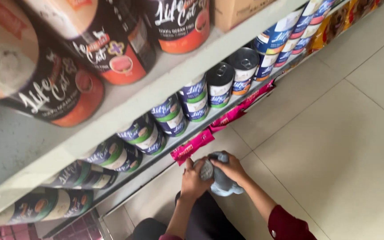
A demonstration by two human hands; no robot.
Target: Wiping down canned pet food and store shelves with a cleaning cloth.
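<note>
Head view, looking down along a shop shelving unit toward a tiled floor [334, 146]. Both hands meet low in the frame, just in front of the person's dark-clothed lap. The left hand [194, 179] is closed around a small can [206, 170], gripping it from the left side with the thumb lying along its top edge. The right hand [232, 168] is curled over a grey-blue cloth [224, 184] and presses that cloth against the can from the right; the cloth bunches beneath and behind the fingers, hanging just below the hand. The right forearm runs back to a dark red sleeve [287, 226]. Directly beyond the left hand, pink packets [192, 146] hang from the edge of the lowest shelf [165, 160], with more pink packets continuing to the upper right of the hands. Above these, rows of blue, white and green cans [170, 114] lie along the middle shelf. Well above and to the left of both hands, large black and orange tins [112, 40] stand on the upper shelf, beside a cardboard box [234, 11].
</note>
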